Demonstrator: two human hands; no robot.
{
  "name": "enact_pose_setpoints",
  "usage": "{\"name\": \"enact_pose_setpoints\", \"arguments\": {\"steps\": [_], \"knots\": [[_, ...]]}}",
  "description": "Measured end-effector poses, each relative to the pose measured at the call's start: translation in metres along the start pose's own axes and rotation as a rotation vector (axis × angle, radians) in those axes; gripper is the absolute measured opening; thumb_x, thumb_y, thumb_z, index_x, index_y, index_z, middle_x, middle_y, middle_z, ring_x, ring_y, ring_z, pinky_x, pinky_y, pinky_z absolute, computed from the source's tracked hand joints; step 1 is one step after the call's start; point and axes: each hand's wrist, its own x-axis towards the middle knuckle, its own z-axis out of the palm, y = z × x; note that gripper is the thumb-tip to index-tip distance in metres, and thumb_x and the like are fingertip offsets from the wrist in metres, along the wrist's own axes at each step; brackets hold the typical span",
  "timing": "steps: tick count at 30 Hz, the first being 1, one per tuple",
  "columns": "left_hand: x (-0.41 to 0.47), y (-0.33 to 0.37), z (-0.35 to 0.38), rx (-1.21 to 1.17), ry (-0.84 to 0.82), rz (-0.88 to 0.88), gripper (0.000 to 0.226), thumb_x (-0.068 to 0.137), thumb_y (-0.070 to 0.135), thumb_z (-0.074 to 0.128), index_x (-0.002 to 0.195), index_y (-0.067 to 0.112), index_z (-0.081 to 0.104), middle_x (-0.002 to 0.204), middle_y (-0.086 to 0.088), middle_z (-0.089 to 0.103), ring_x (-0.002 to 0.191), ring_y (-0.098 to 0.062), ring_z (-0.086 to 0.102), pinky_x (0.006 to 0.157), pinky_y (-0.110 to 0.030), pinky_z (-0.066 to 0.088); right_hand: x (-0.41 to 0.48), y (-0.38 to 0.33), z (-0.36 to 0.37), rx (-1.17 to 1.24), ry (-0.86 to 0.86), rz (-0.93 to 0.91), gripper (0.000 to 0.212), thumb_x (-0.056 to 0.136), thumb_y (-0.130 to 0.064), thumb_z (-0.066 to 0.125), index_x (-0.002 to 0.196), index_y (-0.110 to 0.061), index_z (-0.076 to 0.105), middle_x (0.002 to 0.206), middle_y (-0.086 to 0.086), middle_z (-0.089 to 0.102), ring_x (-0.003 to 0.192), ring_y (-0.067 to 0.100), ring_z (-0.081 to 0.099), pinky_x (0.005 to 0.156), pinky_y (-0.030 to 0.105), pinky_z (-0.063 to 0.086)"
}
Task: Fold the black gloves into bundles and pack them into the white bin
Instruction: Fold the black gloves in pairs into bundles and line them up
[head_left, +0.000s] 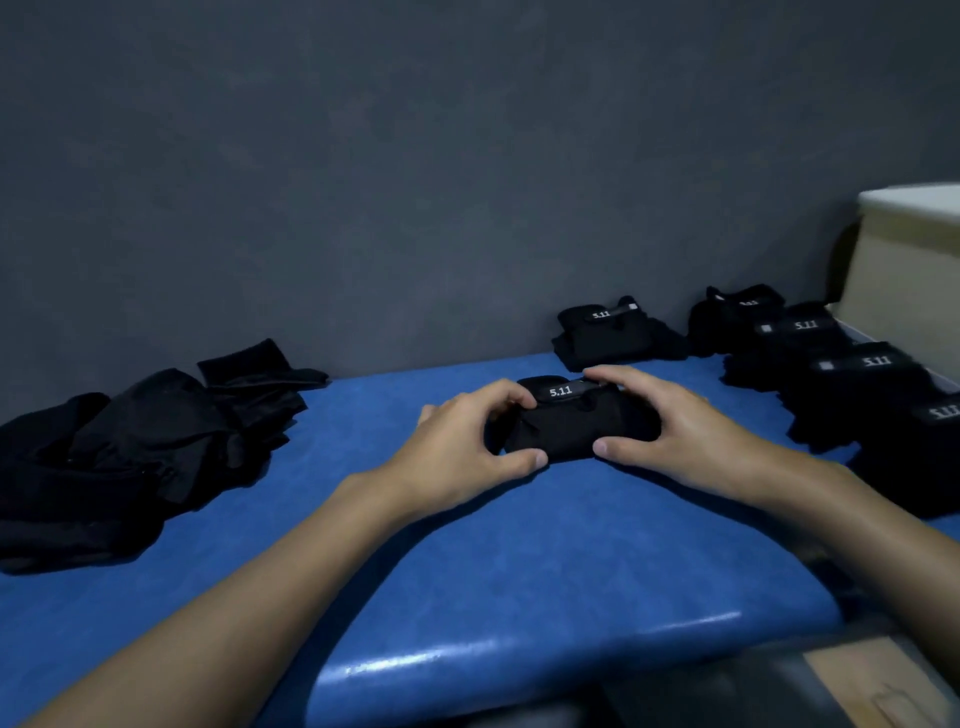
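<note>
Both hands, left (462, 441) and right (680, 431), grip a bundle (571, 423) mid-desk (467, 597), fold finishing; next, carry it to the bin (909, 291) at the right edge.

— What of the held bundle (571, 431) cannot be seen?
— Both its ends, covered by the left hand (457, 452) and the right hand (685, 431). The left hand's outer fingers (427, 414) are mostly hidden behind the hand itself.
— And to the right of that bundle?
— The white bin (904, 291) is cut by the frame edge, its inside out of sight. The nearest of the row of bundles (852, 374) is cut off too, and their grey tags (826, 366) are too small to read.
— To its left?
— The loose pile (130, 447) runs off the edge, and single gloves cannot be told apart in it. Below and right of the bundle, past the surface (519, 571), the shapes are blurred.
</note>
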Motion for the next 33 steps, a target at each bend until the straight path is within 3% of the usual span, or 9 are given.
{"name": "enact_pose_setpoints", "arguments": {"steps": [5,9,12,17,20,33], "knots": [[0.025,0.014,0.025,0.008,0.019,0.032,0.043,0.074,0.055,0.074,0.109,0.044,0.052,0.093,0.037,0.059,0.099,0.004,0.056,0.107,-0.045,0.036,-0.019,0.015,-0.018,-0.172,0.137,0.032,0.071,0.079,-0.045,0.071,0.141,-0.045,0.035,0.136,-0.013,0.039,0.128,0.011,0.032,0.109,0.036,0.025],[0.045,0.019,0.037,0.023,0.027,0.032,0.039,0.078,0.051,0.076,0.109,0.043,0.053,0.098,0.025,0.063,0.103,0.000,0.056,0.108,-0.046,0.034,-0.032,0.019,-0.021,-0.327,0.313,-0.064,0.047,0.086,-0.036,0.065,0.131,-0.029,0.052,0.124,-0.010,0.040,0.115,0.010,0.035,0.098,0.031,0.029],[0.056,0.023,0.043,0.035,0.015,0.035,0.037,0.079,0.051,0.076,0.107,0.044,0.052,0.096,0.026,0.061,0.102,0.004,0.055,0.108,-0.047,0.034,-0.042,0.019,-0.015,-0.386,0.242,-0.059,0.043,0.091,-0.038,0.057,0.132,-0.027,0.052,0.123,-0.013,0.044,0.116,0.010,0.036,0.095,0.028,0.025],[0.068,0.028,0.050,0.051,0.012,0.023,0.038,0.080,0.051,0.074,0.110,0.045,0.051,0.107,0.024,0.060,0.105,0.001,0.053,0.107,-0.044,0.029,-0.044,0.022,-0.012,-0.422,0.182,0.045,0.053,0.097,-0.046,0.044,0.145,-0.024,0.038,0.146,-0.012,0.030,0.133,0.011,0.023,0.107,0.034,0.022],[0.071,0.029,0.054,0.067,0.031,0.028,0.040,0.082,0.052,0.073,0.116,0.045,0.053,0.115,0.020,0.055,0.105,0.000,0.052,0.104,-0.041,0.028,-0.040,0.023,-0.012,-0.395,0.141,0.095,0.056,0.096,-0.047,0.044,0.147,-0.024,0.033,0.151,-0.010,0.024,0.137,0.013,0.020,0.110,0.036,0.023],[0.075,0.029,0.056,0.103,0.056,0.016,0.044,0.084,0.049,0.072,0.124,0.040,0.054,0.115,0.018,0.052,0.104,-0.001,0.051,0.101,-0.043,0.030,-0.037,0.024,-0.013,-0.316,0.067,0.136,0.060,0.097,-0.047,0.044,0.150,-0.026,0.027,0.160,-0.010,0.011,0.146,0.011,0.010,0.118,0.038,0.012]]}}
